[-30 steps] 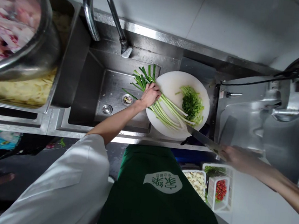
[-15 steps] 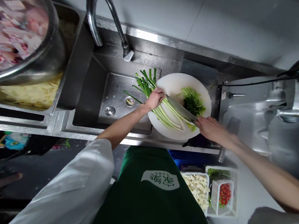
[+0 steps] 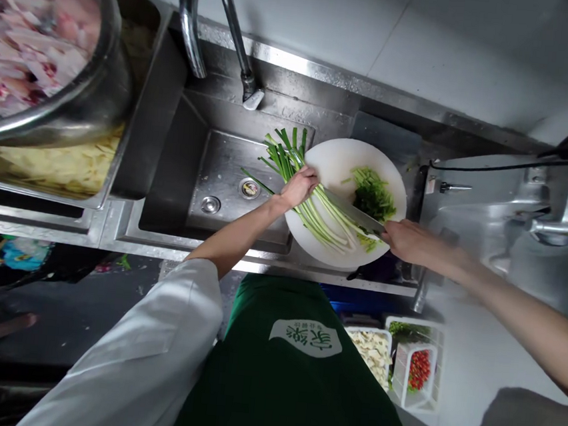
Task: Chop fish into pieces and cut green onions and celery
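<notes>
A round white cutting board (image 3: 339,161) rests over the right end of the steel sink. A bunch of green onions (image 3: 315,206) lies across it, leaf tips hanging over the sink basin. My left hand (image 3: 299,186) is closed, pressing down on the bunch near its green end. My right hand (image 3: 406,241) grips the handle of a knife (image 3: 354,212) whose blade lies across the white stalks. A heap of chopped greens (image 3: 373,195) sits on the board's right side.
The sink basin (image 3: 228,167) and its curved faucet (image 3: 206,25) lie to the left. A large steel bowl of pale meat pieces (image 3: 34,35) sits above a tray of sliced potato (image 3: 52,164). A metal machine (image 3: 515,215) stands right. Small baskets of red chillies (image 3: 418,370) and chopped bits (image 3: 374,352) sit below.
My right hand came in from the right edge with the knife and set the blade onto the green onions. The left hand stayed on the bunch. The view shifted slightly.
</notes>
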`<state>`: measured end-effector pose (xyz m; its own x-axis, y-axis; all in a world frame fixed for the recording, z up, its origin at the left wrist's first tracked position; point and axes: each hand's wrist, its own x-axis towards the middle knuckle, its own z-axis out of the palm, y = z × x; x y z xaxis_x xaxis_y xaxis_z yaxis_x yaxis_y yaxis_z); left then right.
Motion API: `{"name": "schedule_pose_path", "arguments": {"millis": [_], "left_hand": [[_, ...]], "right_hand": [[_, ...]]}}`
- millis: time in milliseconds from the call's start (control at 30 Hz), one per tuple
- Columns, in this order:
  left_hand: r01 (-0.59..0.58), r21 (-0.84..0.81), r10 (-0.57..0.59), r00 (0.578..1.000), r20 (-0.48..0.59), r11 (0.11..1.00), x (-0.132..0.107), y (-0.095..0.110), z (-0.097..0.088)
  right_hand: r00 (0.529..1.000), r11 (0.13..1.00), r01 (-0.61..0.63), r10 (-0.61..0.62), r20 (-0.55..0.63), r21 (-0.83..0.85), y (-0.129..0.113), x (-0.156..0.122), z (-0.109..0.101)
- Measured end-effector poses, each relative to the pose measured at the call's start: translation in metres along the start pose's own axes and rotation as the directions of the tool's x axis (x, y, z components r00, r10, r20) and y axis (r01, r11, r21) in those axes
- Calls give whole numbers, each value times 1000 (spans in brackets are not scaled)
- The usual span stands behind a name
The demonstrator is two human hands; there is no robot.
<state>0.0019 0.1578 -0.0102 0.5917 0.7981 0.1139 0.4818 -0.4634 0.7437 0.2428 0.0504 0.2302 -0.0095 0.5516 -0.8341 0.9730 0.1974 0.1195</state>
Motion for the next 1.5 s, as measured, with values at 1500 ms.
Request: {"name": "schedule_pose_path", "arguments": {"millis": [1500], "left_hand": [[3,54,0,999,-41,999,4,-8,-9]], "right_hand": [[996,1000,4,-3,-91,7,-16,28,-20]]}}
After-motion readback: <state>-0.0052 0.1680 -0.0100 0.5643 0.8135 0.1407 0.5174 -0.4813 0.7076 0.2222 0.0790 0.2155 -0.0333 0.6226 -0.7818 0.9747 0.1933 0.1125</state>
